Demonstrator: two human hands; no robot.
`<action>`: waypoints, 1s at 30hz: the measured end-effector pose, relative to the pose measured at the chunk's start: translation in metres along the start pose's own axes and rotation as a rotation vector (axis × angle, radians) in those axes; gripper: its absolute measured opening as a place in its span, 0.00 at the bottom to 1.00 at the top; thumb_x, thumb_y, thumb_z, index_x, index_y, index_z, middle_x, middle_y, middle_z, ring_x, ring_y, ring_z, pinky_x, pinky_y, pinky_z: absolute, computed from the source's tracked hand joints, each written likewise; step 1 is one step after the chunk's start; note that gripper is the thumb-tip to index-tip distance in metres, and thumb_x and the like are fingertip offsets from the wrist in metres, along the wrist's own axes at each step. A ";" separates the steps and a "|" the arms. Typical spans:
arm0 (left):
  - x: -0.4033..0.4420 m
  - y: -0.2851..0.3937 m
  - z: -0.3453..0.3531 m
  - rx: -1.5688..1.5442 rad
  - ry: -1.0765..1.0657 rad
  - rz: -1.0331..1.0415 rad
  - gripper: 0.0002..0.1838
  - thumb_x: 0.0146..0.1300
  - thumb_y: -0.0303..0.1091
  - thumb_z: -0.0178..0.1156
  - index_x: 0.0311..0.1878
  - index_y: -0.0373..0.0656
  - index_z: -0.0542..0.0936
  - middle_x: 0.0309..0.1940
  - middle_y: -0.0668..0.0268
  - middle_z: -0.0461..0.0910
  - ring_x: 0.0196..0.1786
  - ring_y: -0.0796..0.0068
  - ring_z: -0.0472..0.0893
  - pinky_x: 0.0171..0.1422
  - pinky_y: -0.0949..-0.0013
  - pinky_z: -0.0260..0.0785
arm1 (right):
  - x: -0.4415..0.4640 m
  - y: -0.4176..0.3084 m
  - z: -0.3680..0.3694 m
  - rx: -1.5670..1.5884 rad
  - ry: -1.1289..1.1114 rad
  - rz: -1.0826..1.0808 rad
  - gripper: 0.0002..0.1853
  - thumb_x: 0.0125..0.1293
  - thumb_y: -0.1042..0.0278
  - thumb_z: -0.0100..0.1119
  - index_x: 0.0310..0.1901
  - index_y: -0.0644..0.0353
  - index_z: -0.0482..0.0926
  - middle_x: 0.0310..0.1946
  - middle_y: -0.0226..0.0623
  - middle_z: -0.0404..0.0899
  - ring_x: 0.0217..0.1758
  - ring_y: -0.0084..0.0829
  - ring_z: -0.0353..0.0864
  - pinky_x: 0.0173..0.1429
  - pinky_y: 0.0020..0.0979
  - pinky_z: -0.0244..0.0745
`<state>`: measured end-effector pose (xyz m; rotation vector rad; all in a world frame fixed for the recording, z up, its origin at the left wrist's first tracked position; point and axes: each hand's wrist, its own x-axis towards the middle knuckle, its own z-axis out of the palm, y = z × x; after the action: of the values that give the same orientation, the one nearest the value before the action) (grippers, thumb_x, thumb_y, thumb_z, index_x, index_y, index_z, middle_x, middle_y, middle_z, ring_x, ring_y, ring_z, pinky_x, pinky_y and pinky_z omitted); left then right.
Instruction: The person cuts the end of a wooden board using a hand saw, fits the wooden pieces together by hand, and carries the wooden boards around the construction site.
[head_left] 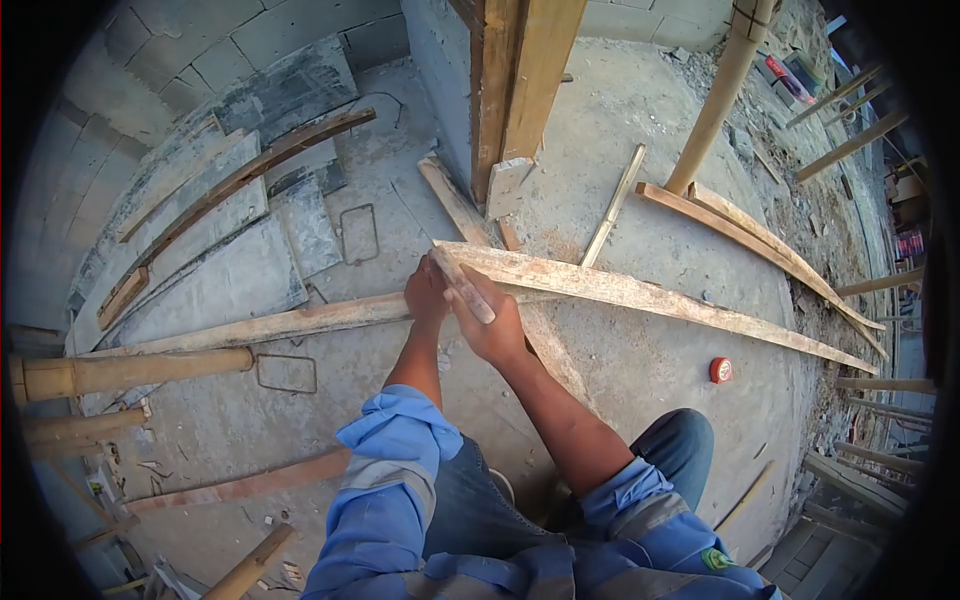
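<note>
My right hand [490, 322] is wrapped round the wooden handle of a handsaw [474, 297]. Its thin blade shows edge-on, pointing up and to the left beyond my hands. My left hand [427, 290] is closed at the left end of a long pale plank [640, 293], right beside the saw; its fingertips are hidden. From that end the plank runs off to the right. Below it, a second long board [270, 324] extends left from under my hands.
A wooden post [510, 90] stands ahead beside a wall corner. Grey panels [235, 260] and a curved dark batten [235, 197] lie at left. On the concrete floor sit a red tape measure [721, 370] and bent wire ties [359, 233]. Bamboo poles [722, 100] rise at right.
</note>
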<state>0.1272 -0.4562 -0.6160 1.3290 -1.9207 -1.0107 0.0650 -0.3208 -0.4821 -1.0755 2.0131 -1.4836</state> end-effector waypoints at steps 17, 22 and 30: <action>-0.011 -0.020 0.008 0.353 0.145 0.269 0.18 0.80 0.39 0.45 0.51 0.40 0.82 0.39 0.46 0.87 0.37 0.44 0.85 0.40 0.49 0.77 | -0.023 -0.013 -0.027 0.085 -0.072 0.088 0.24 0.69 0.69 0.69 0.65 0.66 0.78 0.48 0.53 0.88 0.49 0.36 0.91 0.51 0.34 0.83; 0.000 0.009 0.006 0.240 0.072 0.002 0.27 0.82 0.48 0.37 0.48 0.41 0.84 0.36 0.46 0.86 0.40 0.39 0.84 0.47 0.44 0.75 | -0.113 -0.031 -0.092 -0.111 -0.051 0.019 0.26 0.68 0.71 0.71 0.65 0.71 0.77 0.50 0.53 0.88 0.53 0.36 0.90 0.57 0.32 0.82; -0.011 -0.024 0.011 0.466 0.269 0.408 0.17 0.77 0.40 0.47 0.50 0.39 0.81 0.35 0.50 0.87 0.31 0.43 0.84 0.34 0.45 0.76 | -0.007 -0.009 -0.005 0.105 -0.050 0.117 0.23 0.69 0.71 0.69 0.62 0.70 0.79 0.51 0.53 0.87 0.53 0.36 0.88 0.58 0.32 0.80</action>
<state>0.1335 -0.4483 -0.6429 1.1587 -2.1625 -0.1797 0.0687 -0.3136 -0.4730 -0.9270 1.9071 -1.4703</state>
